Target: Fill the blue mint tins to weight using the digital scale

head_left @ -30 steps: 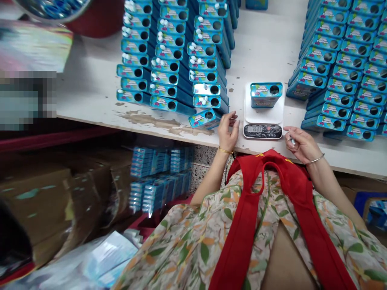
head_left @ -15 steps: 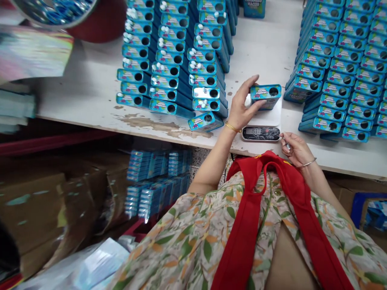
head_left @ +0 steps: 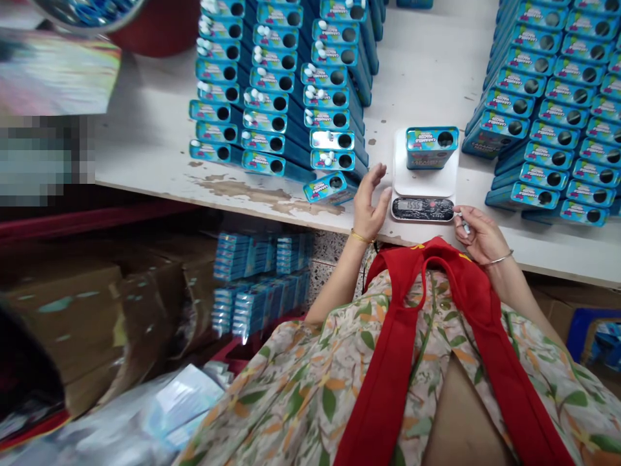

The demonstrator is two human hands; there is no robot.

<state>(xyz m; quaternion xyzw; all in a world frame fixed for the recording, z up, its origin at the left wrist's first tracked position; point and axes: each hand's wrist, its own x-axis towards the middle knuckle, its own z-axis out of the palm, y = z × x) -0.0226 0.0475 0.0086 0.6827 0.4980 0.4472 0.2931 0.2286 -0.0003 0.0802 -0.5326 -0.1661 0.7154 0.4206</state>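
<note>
A blue candy tin (head_left: 431,150) with a round hole in its top stands on a white digital scale (head_left: 424,184). The scale's dark display panel faces me and shows digits. My left hand (head_left: 371,206) is just left of the scale, fingers apart, touching neither it nor the tin. At the panel's right end, my right hand (head_left: 480,234) is closed around a few small white candies (head_left: 464,223), some showing between thumb and fingers. A single tilted tin (head_left: 326,188) lies left of my left hand, at the near end of a row.
Rows of blue tins (head_left: 264,123) with white candies on their tops stand to the left. More tin rows (head_left: 543,155) fill the right side. A red pot (head_left: 160,29) sits at the upper left. Below the table are cardboard boxes (head_left: 63,317) and stacked tins (head_left: 262,285).
My left hand has let go of the tin on the scale and drawn back to the left and nearer me. The display digits have changed. My right hand still holds the candies.
</note>
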